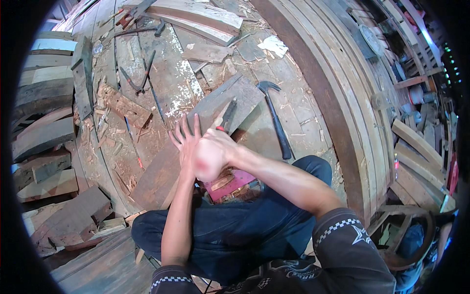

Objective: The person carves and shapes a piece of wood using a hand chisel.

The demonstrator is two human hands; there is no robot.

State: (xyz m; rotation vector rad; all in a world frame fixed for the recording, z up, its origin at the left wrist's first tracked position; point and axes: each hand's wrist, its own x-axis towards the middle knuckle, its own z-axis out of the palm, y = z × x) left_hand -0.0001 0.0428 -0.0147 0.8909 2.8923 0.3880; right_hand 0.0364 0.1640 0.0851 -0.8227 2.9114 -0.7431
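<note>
A wide brown wooden board (159, 179) lies slantwise in front of my crossed legs. My left hand (187, 139) presses on it, fingers spread and stretched out. My right hand (213, 154) is closed beside and partly over the left one, blurred at its near side. From its far side juts a narrow, dark-ended tool (229, 112) with a bit of red next to the fingers; its exact kind is not clear. A claw hammer (278, 120) with a dark handle rests just right of the board. Below my hands, a pink flat piece (237, 182) shows between my legs.
Pincers (142, 78), another hammer (157, 29) and a red-handled tool (126, 20) lie farther off. A chipped wood block (125, 105), shavings and a white crumpled piece (273, 45) litter the floor. Cut timber (44, 137) is stacked left; long planks (338, 88) run along the right.
</note>
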